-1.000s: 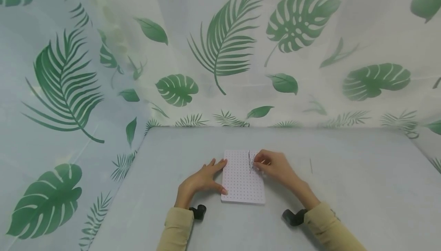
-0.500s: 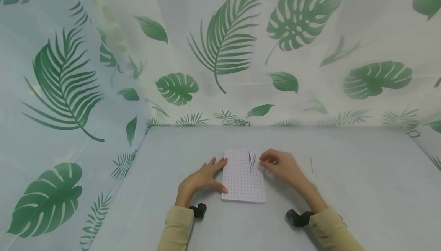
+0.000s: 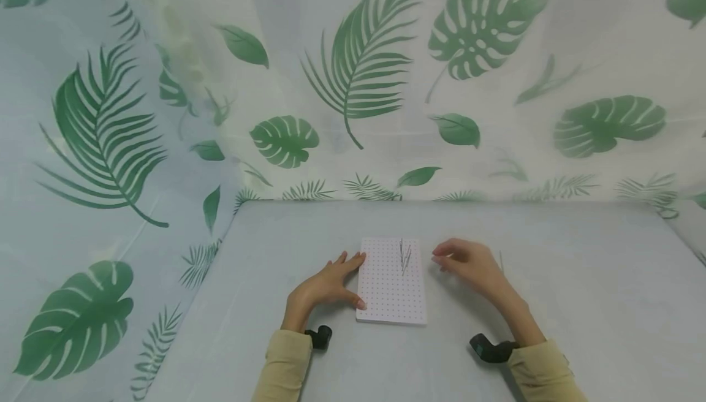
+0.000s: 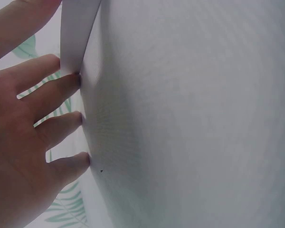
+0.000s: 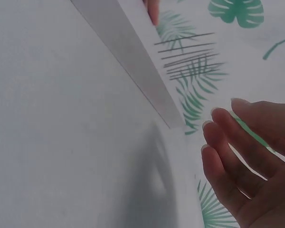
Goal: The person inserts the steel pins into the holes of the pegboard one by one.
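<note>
A white board (image 3: 388, 298) with a grid of small dots lies flat on the table. Several thin dark metal pins (image 3: 405, 260) stand up from its upper right part; the right wrist view shows these pins (image 5: 184, 39) in a row, sticking out of the board's top. My left hand (image 3: 325, 282) rests spread at the board's left side, thumb and forefinger touching its edge. In the left wrist view the other fingers (image 4: 61, 128) reach down to the tabletop. My right hand (image 3: 474, 267) hovers right of the board, fingers loosely bent, holding nothing.
One thin pin (image 3: 501, 260) lies on the grey-white table (image 3: 579, 304), partly behind my right hand in the head view. A leaf-patterned white curtain (image 3: 380, 163) closes off the back and left sides. Black wrist cameras (image 3: 491, 351) sit at both wrists.
My right hand has moved from the pins, out past the board's right edge, and its fingers have loosened. My left hand has stayed at the board's left side.
</note>
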`<action>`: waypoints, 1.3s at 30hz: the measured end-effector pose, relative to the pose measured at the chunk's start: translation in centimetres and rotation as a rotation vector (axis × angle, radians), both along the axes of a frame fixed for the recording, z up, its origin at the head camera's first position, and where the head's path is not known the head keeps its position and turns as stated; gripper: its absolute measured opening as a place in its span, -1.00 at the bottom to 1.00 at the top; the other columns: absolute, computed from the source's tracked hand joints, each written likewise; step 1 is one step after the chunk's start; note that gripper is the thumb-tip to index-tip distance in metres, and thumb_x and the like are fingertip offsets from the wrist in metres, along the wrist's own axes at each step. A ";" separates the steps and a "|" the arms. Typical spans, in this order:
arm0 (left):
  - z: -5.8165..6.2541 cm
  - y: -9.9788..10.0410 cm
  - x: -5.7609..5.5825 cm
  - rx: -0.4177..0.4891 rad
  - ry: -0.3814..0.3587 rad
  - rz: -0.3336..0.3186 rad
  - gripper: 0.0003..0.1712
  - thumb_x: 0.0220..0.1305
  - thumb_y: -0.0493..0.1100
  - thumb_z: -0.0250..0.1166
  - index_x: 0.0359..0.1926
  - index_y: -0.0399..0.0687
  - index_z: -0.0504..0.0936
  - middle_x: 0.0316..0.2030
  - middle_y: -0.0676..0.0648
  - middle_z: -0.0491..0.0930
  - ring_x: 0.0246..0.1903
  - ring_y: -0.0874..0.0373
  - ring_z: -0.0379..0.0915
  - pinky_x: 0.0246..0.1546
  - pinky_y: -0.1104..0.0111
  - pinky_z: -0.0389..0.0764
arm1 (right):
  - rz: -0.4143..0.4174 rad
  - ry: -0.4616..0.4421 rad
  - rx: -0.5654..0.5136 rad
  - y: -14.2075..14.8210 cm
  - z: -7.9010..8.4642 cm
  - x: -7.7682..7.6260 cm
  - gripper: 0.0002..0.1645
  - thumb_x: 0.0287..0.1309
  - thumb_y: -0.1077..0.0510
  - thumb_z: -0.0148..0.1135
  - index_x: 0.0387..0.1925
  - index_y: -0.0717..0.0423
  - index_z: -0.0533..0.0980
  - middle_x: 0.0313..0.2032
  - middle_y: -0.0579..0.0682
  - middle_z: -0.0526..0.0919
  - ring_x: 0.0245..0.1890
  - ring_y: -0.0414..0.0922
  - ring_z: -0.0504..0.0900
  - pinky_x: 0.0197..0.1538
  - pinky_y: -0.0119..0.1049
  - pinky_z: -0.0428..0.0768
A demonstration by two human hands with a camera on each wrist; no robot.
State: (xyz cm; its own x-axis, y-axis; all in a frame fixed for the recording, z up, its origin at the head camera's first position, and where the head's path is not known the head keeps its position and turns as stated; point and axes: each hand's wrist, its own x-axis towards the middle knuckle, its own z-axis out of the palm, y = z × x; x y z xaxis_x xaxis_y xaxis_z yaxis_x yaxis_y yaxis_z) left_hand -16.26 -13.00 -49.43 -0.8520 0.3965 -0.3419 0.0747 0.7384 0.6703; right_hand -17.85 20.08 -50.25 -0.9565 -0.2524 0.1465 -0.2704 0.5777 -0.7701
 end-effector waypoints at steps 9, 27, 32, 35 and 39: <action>0.3 -0.3 -0.1 -0.005 0.011 0.011 0.22 -0.01 -0.03 0.64 0.62 0.10 0.16 0.63 -0.15 -0.02 0.59 -0.41 -0.29 0.53 -0.32 -0.09 | -0.028 -0.025 0.017 2.1 0.5 -0.8 -0.82 0.31 0.13 0.38 -0.12 0.13 0.70 -0.30 0.02 0.79 -0.36 -0.17 0.73 -0.33 -0.40 0.62; 0.8 0.3 -0.7 -0.012 0.017 -0.012 0.22 -0.01 -0.03 0.64 0.62 0.08 0.16 0.63 -0.16 -0.01 0.59 -0.41 -0.29 0.54 -0.31 -0.10 | -0.071 -0.037 0.122 6.5 1.3 -0.4 -0.72 0.34 0.16 0.33 0.00 0.22 0.67 -0.14 0.16 0.78 -0.31 -0.14 0.69 -0.36 -0.38 0.62; 0.9 0.5 -0.6 -0.012 0.014 -0.013 0.22 0.01 -0.05 0.64 0.62 0.07 0.15 0.63 -0.18 -0.02 0.59 -0.41 -0.29 0.53 -0.32 -0.10 | -0.103 -0.051 0.142 7.7 1.1 -0.5 -0.71 0.35 0.17 0.31 0.02 0.24 0.66 -0.08 0.26 0.75 -0.27 -0.07 0.71 -0.38 -0.35 0.64; 0.6 0.5 -0.4 -0.004 0.004 -0.007 0.21 0.00 -0.06 0.64 0.61 0.06 0.16 0.63 -0.22 -0.04 0.58 -0.45 -0.29 0.51 -0.35 -0.09 | -0.114 -0.061 0.176 8.5 0.9 -0.3 -0.70 0.36 0.17 0.29 0.03 0.25 0.65 -0.05 0.29 0.74 -0.22 0.02 0.73 -0.34 -0.32 0.64; 0.2 0.2 0.1 -0.002 0.000 0.003 0.21 -0.01 -0.05 0.64 0.61 0.06 0.18 0.62 -0.27 -0.04 0.56 -0.51 -0.27 0.49 -0.38 -0.06 | -0.119 -0.088 0.204 9.6 0.8 0.2 -0.68 0.33 0.21 0.30 0.05 0.28 0.63 -0.04 0.31 0.72 -0.14 0.17 0.73 -0.27 -0.25 0.64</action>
State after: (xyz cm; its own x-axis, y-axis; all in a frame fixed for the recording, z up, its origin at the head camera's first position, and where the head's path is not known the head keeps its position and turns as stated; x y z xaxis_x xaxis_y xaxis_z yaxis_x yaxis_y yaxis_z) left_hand -16.16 -12.80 -49.20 -0.8532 0.3929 -0.3430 0.0719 0.7401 0.6687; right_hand -17.68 29.68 -49.40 -0.9881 -0.1526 0.0189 -0.1278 0.7471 -0.6523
